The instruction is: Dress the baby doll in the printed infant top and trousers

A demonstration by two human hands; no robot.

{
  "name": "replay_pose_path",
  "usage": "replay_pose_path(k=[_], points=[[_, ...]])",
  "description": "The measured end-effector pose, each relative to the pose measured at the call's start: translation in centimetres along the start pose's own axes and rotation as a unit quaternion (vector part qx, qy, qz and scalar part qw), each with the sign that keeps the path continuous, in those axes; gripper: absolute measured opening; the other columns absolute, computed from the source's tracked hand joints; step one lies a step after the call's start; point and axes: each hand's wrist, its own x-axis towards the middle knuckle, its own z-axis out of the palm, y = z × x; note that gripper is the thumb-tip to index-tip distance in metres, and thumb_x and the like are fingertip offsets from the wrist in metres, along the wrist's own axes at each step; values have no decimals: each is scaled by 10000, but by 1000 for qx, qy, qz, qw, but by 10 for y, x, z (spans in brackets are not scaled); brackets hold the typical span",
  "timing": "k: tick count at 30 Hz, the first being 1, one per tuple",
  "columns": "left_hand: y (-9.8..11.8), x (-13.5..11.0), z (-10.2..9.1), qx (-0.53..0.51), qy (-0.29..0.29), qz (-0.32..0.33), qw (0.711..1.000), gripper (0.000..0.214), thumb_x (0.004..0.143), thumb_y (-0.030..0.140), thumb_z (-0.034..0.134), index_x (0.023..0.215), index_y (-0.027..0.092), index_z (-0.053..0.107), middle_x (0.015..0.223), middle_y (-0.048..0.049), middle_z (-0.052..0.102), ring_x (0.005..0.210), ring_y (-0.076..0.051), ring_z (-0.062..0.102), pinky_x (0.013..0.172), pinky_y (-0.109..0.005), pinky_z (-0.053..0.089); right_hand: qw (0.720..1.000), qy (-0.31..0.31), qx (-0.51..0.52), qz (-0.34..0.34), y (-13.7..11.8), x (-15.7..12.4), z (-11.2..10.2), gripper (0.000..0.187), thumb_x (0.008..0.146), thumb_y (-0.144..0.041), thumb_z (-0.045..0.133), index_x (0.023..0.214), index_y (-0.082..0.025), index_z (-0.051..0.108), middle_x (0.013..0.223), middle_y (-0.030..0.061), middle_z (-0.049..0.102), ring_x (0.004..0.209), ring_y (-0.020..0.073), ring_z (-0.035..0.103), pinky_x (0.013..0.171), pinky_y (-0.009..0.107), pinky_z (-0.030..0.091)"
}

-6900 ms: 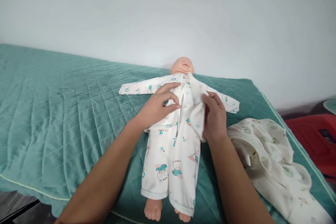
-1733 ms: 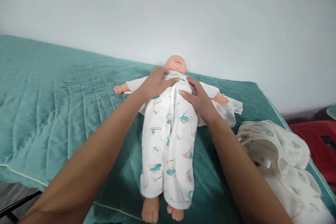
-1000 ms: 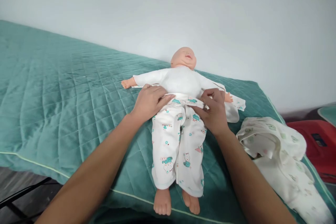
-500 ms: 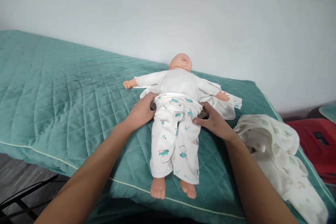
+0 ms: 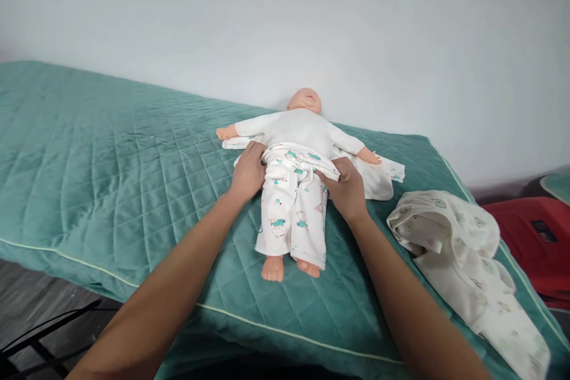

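A baby doll (image 5: pixel 304 101) lies on its back, feet towards me, in a white long-sleeved top (image 5: pixel 296 129). White printed trousers (image 5: pixel 278 214) cover its legs and reach its waist; both bare feet stick out. At the doll's hip on the left, my left hand (image 5: pixel 250 171) is closed on the waistband, its fingertips partly hidden. On the other side my right hand (image 5: pixel 347 187) pinches the waistband between thumb and fingers. Beneath the doll a white printed jacket (image 5: pixel 378 181) is spread, its sleeves showing on both sides.
A crumpled white printed garment (image 5: pixel 463 267) lies near the right edge of the green quilted bed cover (image 5: pixel 133 190). Behind the bed stands a pale wall (image 5: pixel 222 24). A red plastic object (image 5: pixel 529 231) is beyond the bed at the right, and a dark metal frame (image 5: pixel 40 338) at lower left.
The doll's legs and feet have shifted away from me, up the bed. My right hand has closed on the waistband and drawn it upward; my left hand has moved slightly up too.
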Motion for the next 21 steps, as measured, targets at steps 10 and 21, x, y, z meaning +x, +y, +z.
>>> replay_pose_path(k=[10,21], points=[[9,-67,-32,-74,-87,24,993,105,734,130,520,782,223,533,1029,-45,620,947,-202,571,830,-344,477,998,-44,-28,21,4,-2,-3,215,763,-307,615,630,-238,461,622,-31,471,676,175,469,629,295,358],[16,-69,-38,-147,-131,-19,980,144,751,175,550,888,219,563,906,5,618,848,-175,564,805,-312,493,982,-129,100,95,-29,-59,-18,469,758,-507,774,1049,-240,522,938,-4,594,831,186,553,728,306,472]])
